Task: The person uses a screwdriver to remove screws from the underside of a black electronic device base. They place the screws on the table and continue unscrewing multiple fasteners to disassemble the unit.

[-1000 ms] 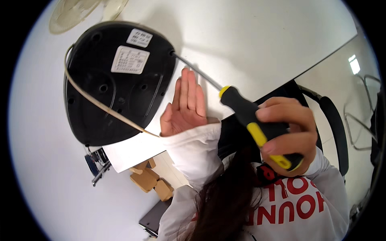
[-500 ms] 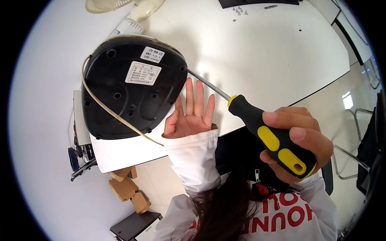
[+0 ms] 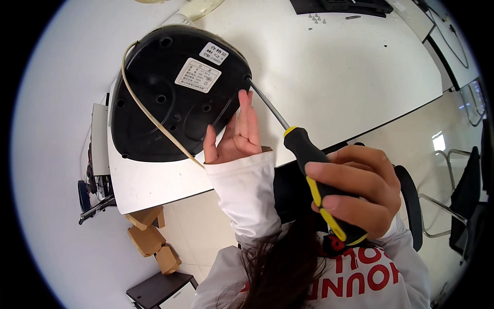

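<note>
A black fan base point(image 3: 144, 87) lies tilted on the table with its underside toward me, showing screw holes and two white labels. Its beige cord point(image 3: 150, 117) runs across the underside. Around the black-and-yellow handle of a screwdriver point(image 3: 300, 146), my right hand point(image 3: 363, 188) is closed. The shaft slants up and left, its tip at the hole in the base's right corner. My left hand point(image 3: 239, 136) lies palm up at the near right edge of the base, fingers stretched along that edge and thumb apart, fingertips close to the screwdriver tip.
Several small screws point(image 3: 317, 19) and a small dark bit point(image 3: 353, 17) lie on the white table point(image 3: 350, 67) at the far side, near a black tray-like part point(image 3: 339, 6). Cardboard boxes point(image 3: 145, 240) are on the floor at left; a chair point(image 3: 463, 206) stands right.
The fan base has shifted up and slightly right in view. My left fingers have drawn together against its edge. My right hand has moved left and turned the screwdriver handle.
</note>
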Action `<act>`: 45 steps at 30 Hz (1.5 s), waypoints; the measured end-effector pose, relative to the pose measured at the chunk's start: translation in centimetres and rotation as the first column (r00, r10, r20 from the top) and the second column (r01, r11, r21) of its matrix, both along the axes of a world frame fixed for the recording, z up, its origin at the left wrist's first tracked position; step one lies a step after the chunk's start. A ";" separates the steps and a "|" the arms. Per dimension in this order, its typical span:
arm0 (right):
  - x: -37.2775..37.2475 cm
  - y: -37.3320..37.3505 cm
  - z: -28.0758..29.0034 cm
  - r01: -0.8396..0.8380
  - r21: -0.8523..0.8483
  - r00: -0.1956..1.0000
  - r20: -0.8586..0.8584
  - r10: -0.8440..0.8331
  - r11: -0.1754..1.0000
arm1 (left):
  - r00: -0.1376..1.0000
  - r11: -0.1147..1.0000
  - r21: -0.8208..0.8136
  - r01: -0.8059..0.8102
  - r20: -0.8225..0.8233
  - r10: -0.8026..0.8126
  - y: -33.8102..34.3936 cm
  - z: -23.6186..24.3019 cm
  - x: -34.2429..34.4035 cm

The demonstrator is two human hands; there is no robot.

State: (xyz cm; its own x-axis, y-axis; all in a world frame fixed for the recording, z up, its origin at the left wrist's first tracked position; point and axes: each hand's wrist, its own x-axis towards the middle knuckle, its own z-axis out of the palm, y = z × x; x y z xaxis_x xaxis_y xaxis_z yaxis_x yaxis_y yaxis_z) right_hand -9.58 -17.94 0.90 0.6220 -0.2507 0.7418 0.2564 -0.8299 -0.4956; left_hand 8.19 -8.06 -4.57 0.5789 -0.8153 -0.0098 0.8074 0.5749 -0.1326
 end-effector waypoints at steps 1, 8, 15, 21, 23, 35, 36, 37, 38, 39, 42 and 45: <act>0.0 0.2 -0.1 0.002 -0.020 1.000 0.001 -0.002 1.000 | 0.999 0.996 -0.082 0.045 -0.002 -0.045 0.1 0.1 -0.1; 0.4 0.6 -1.0 -0.031 -0.017 0.995 0.094 0.032 0.999 | 0.994 0.996 0.083 -0.015 0.112 0.005 0.5 -0.3 0.6; 0.5 1.2 -1.2 -0.089 0.305 0.973 0.229 0.018 0.948 | 0.995 0.997 0.059 -0.044 0.087 0.039 0.4 0.2 0.8; 1.1 -1.2 1.8 -0.259 0.206 0.954 0.206 0.217 0.944 | 0.983 0.991 0.097 -0.089 0.167 0.072 0.3 2.3 1.7; 1.5 -1.7 2.4 -0.267 0.137 0.953 0.185 0.240 0.954 | 0.971 0.987 0.117 -0.106 0.226 0.078 0.4 2.2 2.0; 1.8 2.6 3.9 0.150 0.326 0.986 0.026 -0.168 0.933 | 0.939 0.984 0.058 -0.170 0.313 0.143 0.8 1.9 1.4; 1.6 3.3 4.5 0.202 0.362 0.978 -0.030 -0.206 0.910 | 0.914 0.974 0.130 -0.187 0.386 0.124 0.8 1.2 1.6; 1.4 4.1 5.0 0.255 0.396 0.967 -0.087 -0.240 0.882 | 0.885 0.957 0.199 -0.211 0.455 0.100 0.9 0.2 2.0; 1.3 4.9 6.0 0.304 0.429 0.953 -0.148 -0.266 0.850 | 0.924 0.960 0.196 -0.198 0.364 0.117 0.7 0.8 1.7; 1.8 5.0 5.0 0.227 0.444 0.966 0.008 -0.257 0.867 | 0.953 0.963 0.190 -0.191 0.272 0.135 0.5 1.3 1.3; 1.9 3.6 3.4 -0.016 0.348 0.960 0.267 -0.083 0.937 | 0.945 0.981 0.062 -0.184 -0.262 0.194 -0.2 3.2 0.6; 2.7 3.5 3.0 -0.138 0.328 0.941 0.338 0.020 0.934 | 0.853 0.803 0.378 -0.461 0.439 0.283 -1.4 3.3 0.3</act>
State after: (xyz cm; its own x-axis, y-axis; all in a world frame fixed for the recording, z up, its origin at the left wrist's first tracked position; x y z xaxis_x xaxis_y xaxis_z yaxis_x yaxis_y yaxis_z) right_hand -6.87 -14.49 3.85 0.3906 -0.4857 0.7820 0.5086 -0.5941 -0.6231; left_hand 8.46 -9.50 -1.29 0.8719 -0.4857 -0.0621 0.4561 0.7594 0.4640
